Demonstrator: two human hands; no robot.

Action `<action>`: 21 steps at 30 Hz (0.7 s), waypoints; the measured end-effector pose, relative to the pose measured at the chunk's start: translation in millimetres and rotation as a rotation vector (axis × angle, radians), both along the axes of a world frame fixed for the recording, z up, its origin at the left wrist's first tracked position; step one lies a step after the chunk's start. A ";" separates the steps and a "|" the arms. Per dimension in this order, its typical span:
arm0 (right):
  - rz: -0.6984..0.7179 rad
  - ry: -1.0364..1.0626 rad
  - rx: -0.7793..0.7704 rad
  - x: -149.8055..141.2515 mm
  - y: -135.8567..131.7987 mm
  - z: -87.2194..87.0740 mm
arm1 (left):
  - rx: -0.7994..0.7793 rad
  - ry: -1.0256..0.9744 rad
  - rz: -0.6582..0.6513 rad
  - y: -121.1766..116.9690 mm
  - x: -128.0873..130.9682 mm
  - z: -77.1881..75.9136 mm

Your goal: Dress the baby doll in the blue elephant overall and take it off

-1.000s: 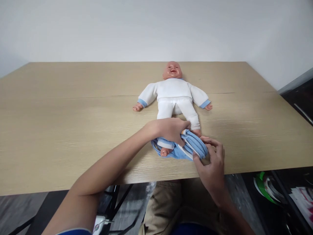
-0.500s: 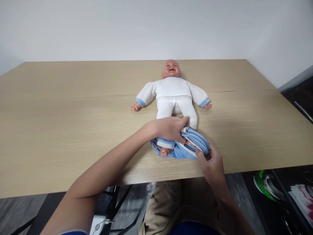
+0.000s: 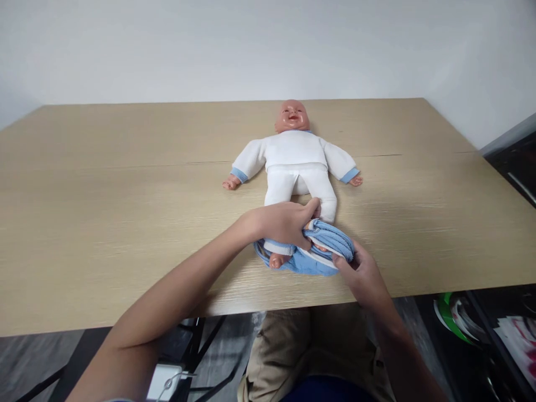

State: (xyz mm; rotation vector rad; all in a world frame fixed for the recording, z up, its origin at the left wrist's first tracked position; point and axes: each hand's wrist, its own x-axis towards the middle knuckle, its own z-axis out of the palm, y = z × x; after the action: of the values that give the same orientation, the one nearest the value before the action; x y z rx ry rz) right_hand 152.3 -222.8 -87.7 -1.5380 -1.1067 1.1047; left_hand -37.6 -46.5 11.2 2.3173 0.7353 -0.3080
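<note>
A baby doll (image 3: 296, 148) in a white top and white trousers with blue cuffs lies on its back, head away from me. Around its feet is a bunched blue garment (image 3: 314, 262) with white edging; its kind is not clear. My left hand (image 3: 288, 222) reaches over the doll's lower legs, its fingers closed at the garment's gathered edge beside one leg. From the right, my right hand (image 3: 363, 273) pinches the garment's outer folds between thumb and fingers. One bare foot (image 3: 277, 261) shows at the left; the other is mostly hidden in the folds.
The doll lies on a light wooden table (image 3: 125, 223) with a pale wall behind it. Below the front edge at right, a dark shelf holds a green roll (image 3: 450, 318) and papers. A white box (image 3: 164, 382) with a cable is under the table at left.
Both hands and the garment have shifted slightly left. The doll's legs have moved a little with them, and the hands keep their hold.
</note>
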 end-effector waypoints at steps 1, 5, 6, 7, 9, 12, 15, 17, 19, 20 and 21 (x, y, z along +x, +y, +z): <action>-0.021 0.046 -0.028 -1.4 1.5 2.7 | -0.022 -0.034 0.000 0.0 -2.4 -0.4; -0.003 0.205 -0.055 -8.8 8.6 8.9 | -0.196 -0.281 0.035 -1.6 -15.4 -6.8; 0.013 0.214 -0.049 -10.3 10.8 9.5 | -0.248 -0.343 0.052 -2.8 -18.7 -9.1; 0.023 0.210 -0.035 -11.3 13.4 10.0 | -0.294 -0.391 0.069 -4.3 -21.6 -11.2; 0.017 0.180 0.024 -11.5 19.2 11.8 | -0.350 -0.452 0.099 -8.1 -26.2 -14.2; -0.014 0.155 0.145 -6.5 29.5 17.8 | -0.320 -0.519 0.135 -13.5 -30.5 -14.4; 0.005 0.093 0.246 4.8 40.3 27.2 | -0.236 -0.592 0.172 -14.6 -34.3 -12.9; 0.098 -0.046 0.284 15.0 48.2 34.5 | -0.190 -0.623 0.190 -12.8 -37.0 -13.8; 0.221 -0.231 0.312 25.8 57.7 42.6 | -0.138 -0.639 0.186 -10.1 -39.3 -16.5; 0.280 -0.312 0.334 30.9 63.2 46.9 | -0.104 -0.644 0.172 -9.0 -40.4 -18.1; 0.336 -0.369 0.359 35.7 69.2 51.2 | -0.065 -0.646 0.155 -8.1 -41.4 -19.5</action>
State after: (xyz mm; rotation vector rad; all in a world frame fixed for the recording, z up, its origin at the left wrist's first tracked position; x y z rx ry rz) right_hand 188.0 -153.6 -36.5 -1.3242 -1.7616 0.7883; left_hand -79.0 -54.7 -8.3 2.0941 0.5523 0.4629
